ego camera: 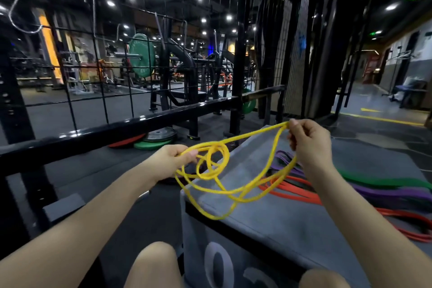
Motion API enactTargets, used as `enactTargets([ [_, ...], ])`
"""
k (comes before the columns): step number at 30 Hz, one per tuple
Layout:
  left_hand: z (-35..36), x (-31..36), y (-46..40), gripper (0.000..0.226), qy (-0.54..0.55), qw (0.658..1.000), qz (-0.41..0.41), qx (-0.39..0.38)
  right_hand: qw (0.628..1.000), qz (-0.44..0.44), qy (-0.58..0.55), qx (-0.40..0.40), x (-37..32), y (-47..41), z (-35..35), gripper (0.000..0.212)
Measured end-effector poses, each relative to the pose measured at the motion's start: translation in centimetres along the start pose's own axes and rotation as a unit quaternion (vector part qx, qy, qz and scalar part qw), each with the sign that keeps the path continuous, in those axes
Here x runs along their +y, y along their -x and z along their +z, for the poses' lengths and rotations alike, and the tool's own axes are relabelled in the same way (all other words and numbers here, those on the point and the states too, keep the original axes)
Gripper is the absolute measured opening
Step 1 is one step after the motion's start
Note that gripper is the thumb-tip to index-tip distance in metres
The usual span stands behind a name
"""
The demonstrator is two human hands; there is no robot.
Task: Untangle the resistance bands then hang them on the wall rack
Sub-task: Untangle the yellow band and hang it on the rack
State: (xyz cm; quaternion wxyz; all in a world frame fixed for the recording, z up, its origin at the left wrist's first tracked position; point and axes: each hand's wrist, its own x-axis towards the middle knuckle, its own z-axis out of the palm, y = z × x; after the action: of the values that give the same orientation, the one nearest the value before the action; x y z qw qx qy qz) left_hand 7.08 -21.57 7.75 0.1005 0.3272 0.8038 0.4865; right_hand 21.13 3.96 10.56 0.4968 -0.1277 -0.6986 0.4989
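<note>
**Yellow band held in both hands above the grey box**

Landmark: the grey box (pixel 268 217), a padded block with large white numerals on its front face, directly ahead of the person's knees.

1. Yellow band (pixel 224 170): thin and tangled. It is suspended above the near-left part of the box top. Several loops cross one another in a knot near the left hand. The lowest loop hangs down to the box's left edge; contact with the edge cannot be confirmed.

2. Left hand (pixel 174 156): positioned just left of the box, above the floor. Thumb and fingers pinch strands of the yellow band at the knotted section.

3. Right hand (pixel 308 145): raised above the far part of the box top. Curled fingers pinch one end loop of the yellow band, pulling a strand taut toward the left hand.

4. Remaining bands: an orange band (pixel 294 190), a purple band (pixel 383 190) and a green band (pixel 374 177) lie overlapping in a heap on the right part of the box top, beneath and beyond the right forearm.

5. Wire grid (pixel 93 58): a black mesh panel stands beyond the box to the left. A metal S-hook (pixel 17 7) hangs on its upper section.

6. Weight plates (pixel 154 139): stacked on the floor beyond the box's left side.
</note>
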Motion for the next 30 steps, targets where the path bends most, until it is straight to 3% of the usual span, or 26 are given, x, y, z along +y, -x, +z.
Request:
enactTargets([
  [3,0.3,0.3,-0.6,0.035,0.093,0.987,-0.027,0.131,0.996,0.028,0.051,0.069,1.3,-0.6,-0.2,0.035],
  [5,0.2,0.5,-1.0,0.033,0.244,0.945,-0.081,0.204,0.985,0.08,0.07,0.137,2.5,-0.9,-0.6,0.04],
  [7,0.0,0.3,-1.2,0.03,0.385,0.889,-0.117,0.218,0.973,0.123,0.101,0.167,3.8,-1.0,-1.1,0.041],
  [9,0.2,-0.2,-1.4,0.028,0.435,0.87,-0.117,0.202,0.966,0.134,0.15,0.16,5.1,-0.6,-1.3,0.041],
  [13,1.5,-0.4,-2.3,0.023,0.414,0.895,-0.096,0.134,0.969,0.113,0.195,0.097,6.2,0.4,-0.6,0.03],
  [16,2.5,0.3,-2.9,0.018,0.38,0.918,-0.054,0.103,0.965,0.062,0.254,-0.024,6.2,1.5,-0.2,0.024],
  [19,3.7,1.7,-2.9,0.015,0.309,0.948,0.008,0.071,0.931,-0.007,0.308,-0.195,5.3,2.6,0.6,0.023],
  [21,4.4,2.7,-2.8,0.016,0.295,0.954,0.031,0.053,0.923,-0.04,0.283,-0.259,4.3,3.3,1.6,0.016],
  [22,4.5,3.3,-2.8,0.017,0.291,0.955,0.04,0.045,0.934,-0.038,0.233,-0.269,3.5,3.5,2.3,0.008],
  [24,4.8,4.4,-2.9,0.02,0.286,0.956,0.064,0.028,0.951,-0.019,0.151,-0.267,1.5,3.6,3.5,0.029],
  [25,4.9,4.9,-2.9,0.022,0.285,0.955,0.076,0.02,0.952,-0.022,0.134,-0.275,0.8,3.4,4.2,0.028],
  [28,4.5,6.0,-2.8,0.022,0.291,0.951,0.1,0.004,0.957,-0.024,0.071,-0.28,-1.0,3.5,5.8,0.002],
  [30,3.7,5.9,-3.0,0.022,0.27,0.957,0.102,0.033,0.967,-0.001,0.021,-0.253,-1.0,3.1,6.2,0.016],
])
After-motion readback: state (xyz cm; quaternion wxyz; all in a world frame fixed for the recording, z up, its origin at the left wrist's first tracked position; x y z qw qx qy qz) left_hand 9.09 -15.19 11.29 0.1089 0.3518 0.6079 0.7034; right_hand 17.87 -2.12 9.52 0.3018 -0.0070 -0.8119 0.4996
